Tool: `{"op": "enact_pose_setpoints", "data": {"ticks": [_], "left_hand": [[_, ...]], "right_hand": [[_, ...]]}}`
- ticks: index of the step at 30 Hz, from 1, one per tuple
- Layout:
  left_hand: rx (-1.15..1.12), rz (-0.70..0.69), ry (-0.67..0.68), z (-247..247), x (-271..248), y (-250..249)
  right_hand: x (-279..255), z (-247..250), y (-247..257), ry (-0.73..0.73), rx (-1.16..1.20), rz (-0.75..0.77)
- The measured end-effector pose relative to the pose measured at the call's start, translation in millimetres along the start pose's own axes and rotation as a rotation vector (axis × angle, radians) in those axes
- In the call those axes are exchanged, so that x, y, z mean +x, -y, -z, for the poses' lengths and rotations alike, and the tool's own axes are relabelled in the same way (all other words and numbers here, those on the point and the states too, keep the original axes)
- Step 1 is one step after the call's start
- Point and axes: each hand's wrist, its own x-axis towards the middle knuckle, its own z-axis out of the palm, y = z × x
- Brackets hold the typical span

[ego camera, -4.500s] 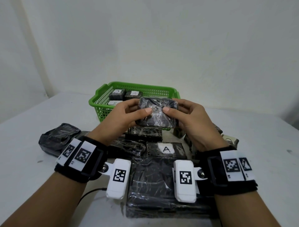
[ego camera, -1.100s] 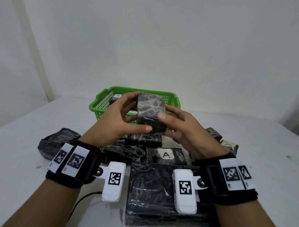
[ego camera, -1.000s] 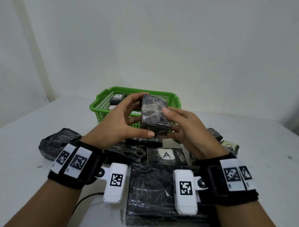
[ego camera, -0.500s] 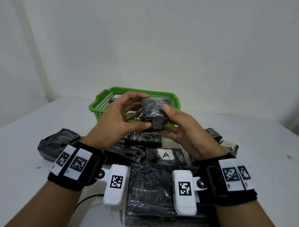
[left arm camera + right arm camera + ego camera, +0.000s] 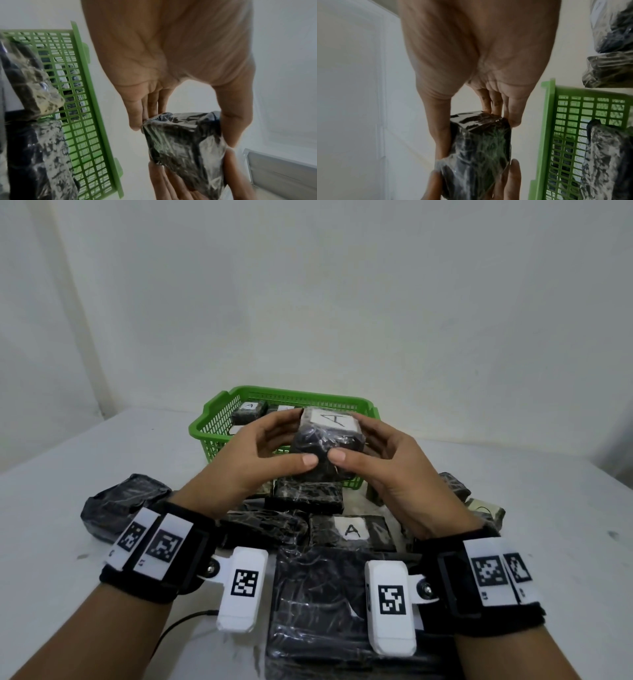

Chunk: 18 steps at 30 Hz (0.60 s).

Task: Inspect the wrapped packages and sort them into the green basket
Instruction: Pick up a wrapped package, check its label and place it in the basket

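Observation:
Both hands hold up one small black package (image 5: 327,448) wrapped in clear film, in front of the green basket (image 5: 219,422). A white label with the letter A faces up on its top. My left hand (image 5: 274,453) grips its left side, thumb underneath near the front. My right hand (image 5: 373,457) grips the right side, thumb meeting the left thumb. The left wrist view shows the package (image 5: 185,147) between thumb and fingers. In the right wrist view the package (image 5: 479,151) is pinched the same way. The basket holds a labelled package (image 5: 248,410) and others.
Several more wrapped black packages lie on the white table between my wrists and the basket: one labelled A (image 5: 349,530), a large flat one (image 5: 318,607) nearest me, a bulky one (image 5: 120,505) at the left. A black cable (image 5: 178,625) runs near my left wrist.
The package has been turned in both hands from showing its plain dark faces to showing its white A label on top. It stays in front of the basket.

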Motion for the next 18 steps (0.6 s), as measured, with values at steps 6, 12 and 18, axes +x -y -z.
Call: {"op": "enact_pose_setpoints", "data": {"ticks": [6, 12, 18], "left_hand": [[-0.03, -0.038, -0.004, 3, -1, 0], [-0.063, -0.029, 0.053, 8, -2, 0], [-0.099, -0.008, 0.174, 10, -1, 2]], "right_hand": [[0, 3, -1, 0.036, -0.029, 0.039], [2, 5, -3, 0.029, -0.057, 0.051], [1, 2, 2, 0.086, 0.143, -0.111]]}}
